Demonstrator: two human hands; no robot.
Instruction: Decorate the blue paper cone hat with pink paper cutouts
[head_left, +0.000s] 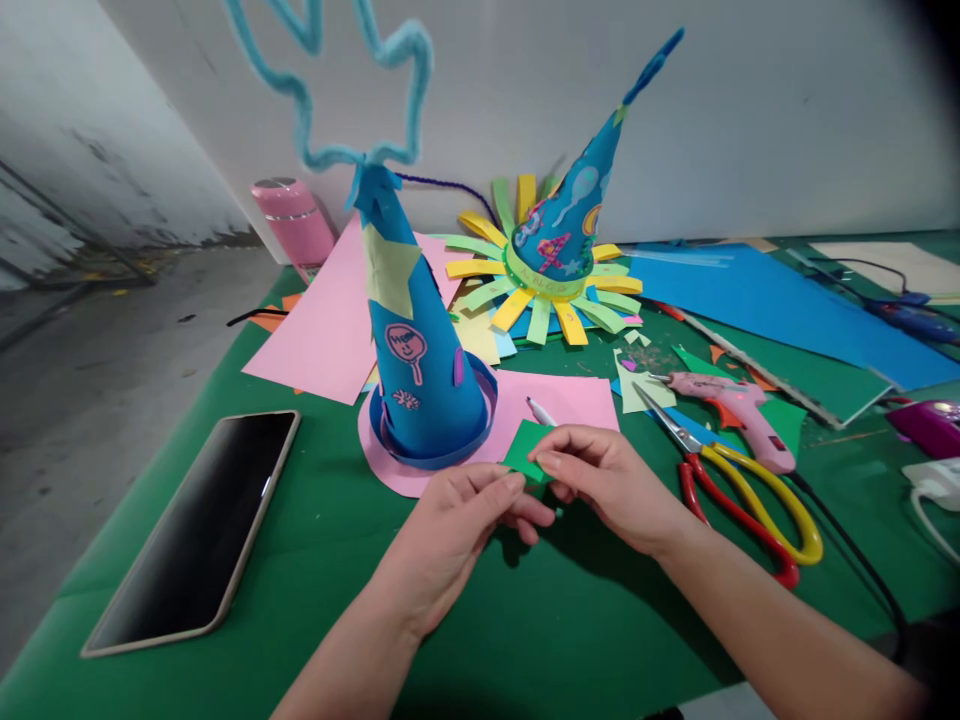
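A small green paper piece (528, 450) is pinched between both hands, just right of the blue cone hat's pink brim. My left hand (466, 515) grips its lower left edge between thumb and fingers. On its right side, my right hand (600, 480) holds it with thumb and forefinger. The blue cone hat (420, 360) stands upright, with a yellow-green star, a pink round sticker and light blue fuzzy wire at its tip. Behind the green piece, a white marker (540, 411) lies on pink paper (585, 398).
Red-and-yellow scissors (739, 490) and a pink glue gun (739, 405) lie at the right. A phone (199, 530) is at the left, a pink bottle (294, 225) behind it. A second cone hat (566, 225) with paper strips stands at the back, beside blue sheets (780, 305).
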